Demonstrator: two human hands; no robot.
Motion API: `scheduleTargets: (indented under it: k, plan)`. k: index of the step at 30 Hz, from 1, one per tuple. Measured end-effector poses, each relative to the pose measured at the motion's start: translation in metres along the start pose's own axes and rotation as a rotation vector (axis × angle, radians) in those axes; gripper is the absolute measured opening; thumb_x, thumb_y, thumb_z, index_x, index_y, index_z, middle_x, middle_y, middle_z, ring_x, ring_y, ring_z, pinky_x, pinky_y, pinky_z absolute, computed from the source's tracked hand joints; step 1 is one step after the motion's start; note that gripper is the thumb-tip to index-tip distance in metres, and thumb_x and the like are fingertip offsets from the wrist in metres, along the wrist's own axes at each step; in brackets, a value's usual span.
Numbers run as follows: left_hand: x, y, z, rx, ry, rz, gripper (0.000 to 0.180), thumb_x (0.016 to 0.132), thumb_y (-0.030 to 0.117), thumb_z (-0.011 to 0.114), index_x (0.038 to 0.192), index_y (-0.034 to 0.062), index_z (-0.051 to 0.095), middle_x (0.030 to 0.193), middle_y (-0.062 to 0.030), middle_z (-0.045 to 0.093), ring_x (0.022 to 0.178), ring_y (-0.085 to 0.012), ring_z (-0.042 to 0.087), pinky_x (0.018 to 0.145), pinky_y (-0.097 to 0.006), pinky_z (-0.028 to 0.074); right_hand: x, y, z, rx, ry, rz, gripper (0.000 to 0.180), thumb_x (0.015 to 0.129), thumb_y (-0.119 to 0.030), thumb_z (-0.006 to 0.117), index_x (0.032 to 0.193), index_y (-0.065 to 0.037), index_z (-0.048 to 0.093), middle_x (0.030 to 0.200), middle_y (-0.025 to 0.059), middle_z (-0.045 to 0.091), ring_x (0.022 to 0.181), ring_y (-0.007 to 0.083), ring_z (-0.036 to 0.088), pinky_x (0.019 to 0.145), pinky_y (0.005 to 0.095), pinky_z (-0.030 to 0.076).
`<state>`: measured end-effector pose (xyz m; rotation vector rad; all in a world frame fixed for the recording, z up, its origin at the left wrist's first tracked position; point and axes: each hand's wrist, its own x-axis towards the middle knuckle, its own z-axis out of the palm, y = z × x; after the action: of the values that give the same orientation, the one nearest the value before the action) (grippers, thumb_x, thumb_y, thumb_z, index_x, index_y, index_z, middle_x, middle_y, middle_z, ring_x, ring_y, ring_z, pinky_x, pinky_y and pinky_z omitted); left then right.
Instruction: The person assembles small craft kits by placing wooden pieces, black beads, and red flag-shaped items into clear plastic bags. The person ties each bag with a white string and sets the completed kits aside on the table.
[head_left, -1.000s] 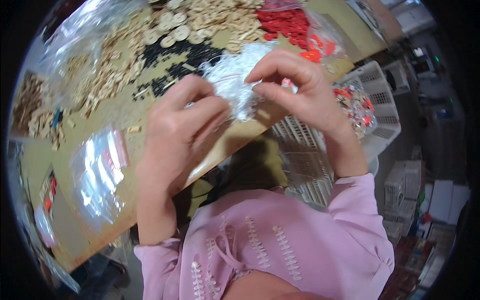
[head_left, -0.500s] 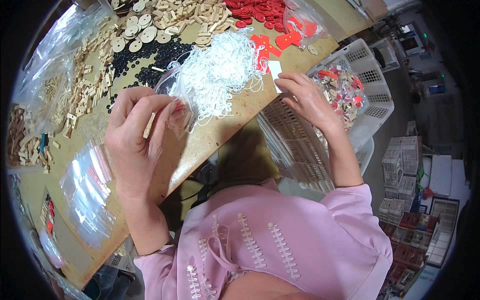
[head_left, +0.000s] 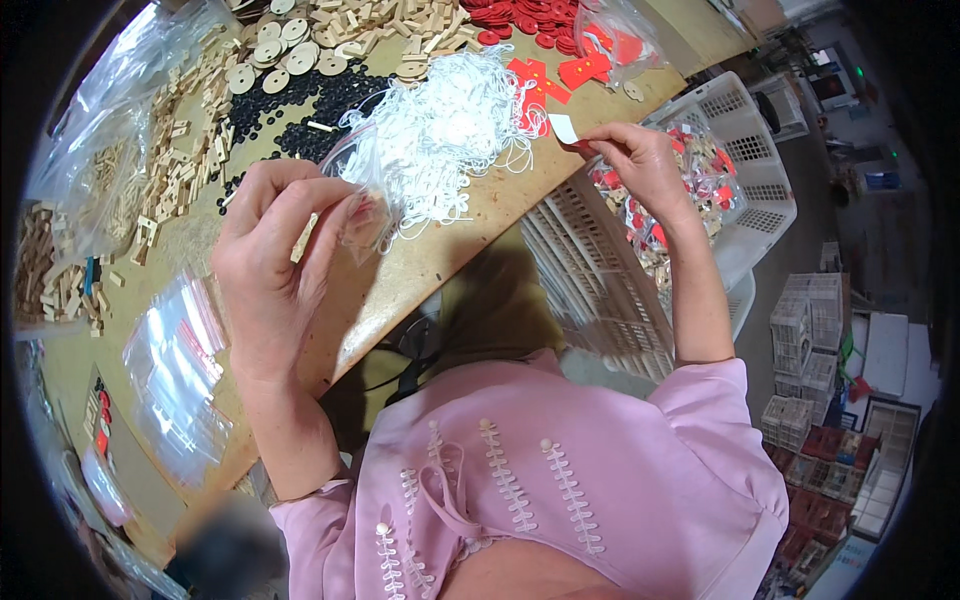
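Note:
My left hand (head_left: pixel 270 270) is closed in a pinch on a small clear plastic bag (head_left: pixel 368 222) with some reddish and pale pieces inside. The bag hangs over the table's near edge, beside a heap of white cords (head_left: pixel 440 125). At the table's right edge, my right hand (head_left: pixel 645 168) pinches a small card (head_left: pixel 563 127), white on the face I see, with a bit of red at the fingertips. Just beyond the card lie several red paper pieces with yellow marks (head_left: pixel 540 82).
Black rings (head_left: pixel 262 112), wooden blocks (head_left: pixel 185 150), wooden discs (head_left: pixel 300 60) and red discs (head_left: pixel 500 14) cover the far table. Flat clear bags (head_left: pixel 180 380) lie at the left. A white plastic crate (head_left: pixel 752 190) of filled bags stands at the right.
My right hand has pulled back a little to the right and the card has tilted and curved in its fingers. My left hand has barely moved with the bag.

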<state>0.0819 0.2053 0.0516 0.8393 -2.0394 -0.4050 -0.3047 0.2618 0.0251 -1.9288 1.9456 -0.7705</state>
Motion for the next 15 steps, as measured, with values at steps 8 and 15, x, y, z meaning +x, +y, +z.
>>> scheduleTargets:
  k: [8, 15]
  plan:
    - [0.0, -0.005, 0.0, 0.01, 0.002, 0.069, 0.011, 0.083, 0.002, 0.078, 0.093, 0.0038, 0.072, 0.091, -0.0104, 0.064, 0.08, -0.0237, 0.065, 0.07, -0.032, 0.052, -0.007, -0.004, 0.032, -0.271, 0.075, -0.244, 0.01, 0.086, -0.002, 0.074, 0.094, 0.0, 0.069, 0.091, 0.0135, 0.069, 0.087, 0.0299, 0.068, 0.075, 0.0366, 0.054]
    - [-0.003, -0.002, -0.001, -0.007, -0.03, 0.07, 0.012, 0.082, 0.003, 0.078, 0.093, 0.0036, 0.072, 0.091, -0.0096, 0.064, 0.078, -0.0236, 0.065, 0.069, -0.032, 0.052, -0.013, -0.013, 0.02, -0.166, -0.091, -0.183, 0.022, 0.085, -0.004, 0.076, 0.105, -0.001, 0.069, 0.099, 0.0125, 0.069, 0.087, 0.0263, 0.068, 0.076, 0.0353, 0.053]
